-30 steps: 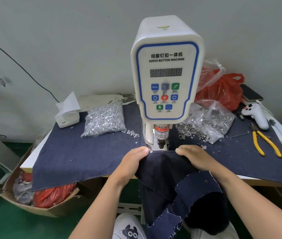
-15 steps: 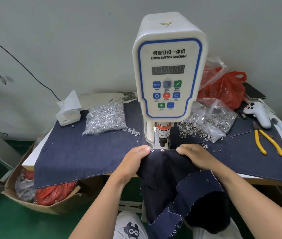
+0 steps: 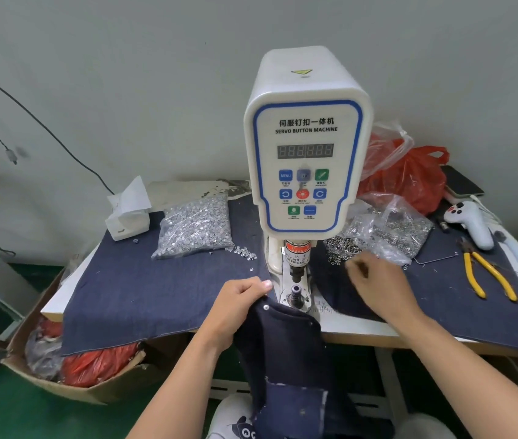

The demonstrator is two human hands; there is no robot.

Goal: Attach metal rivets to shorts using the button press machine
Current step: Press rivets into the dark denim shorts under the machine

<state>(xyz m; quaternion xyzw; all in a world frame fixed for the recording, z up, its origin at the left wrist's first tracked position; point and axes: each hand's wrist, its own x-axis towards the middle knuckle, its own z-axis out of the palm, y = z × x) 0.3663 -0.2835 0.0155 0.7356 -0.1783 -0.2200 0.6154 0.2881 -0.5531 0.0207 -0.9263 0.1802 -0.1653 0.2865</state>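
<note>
Your left hand grips the dark denim shorts by their top edge, just left of the servo button machine; most of the garment hangs off the front of the worktop toward your lap. One metal rivet already sits near that held edge, right by your fingers, so at least one fastening looks done. The lower die stands bare under the punch, with no cloth over it and, as far as you can see, no new part loaded.

Your right hand is off the cloth and reaches toward the loose metal rings spilling from the clear bag on the right; it is blurred with motion, so you cannot tell whether its fingers have picked anything up.

Half a second ago both hands held the shorts flat under the punch, with the edge on the die. Now the shorts are pulled back and to the left, the die is uncovered, and your right hand has let go and swung out to the rings.

What is left, judging from this: load the next parts, set the shorts back over the die and press again.
</note>
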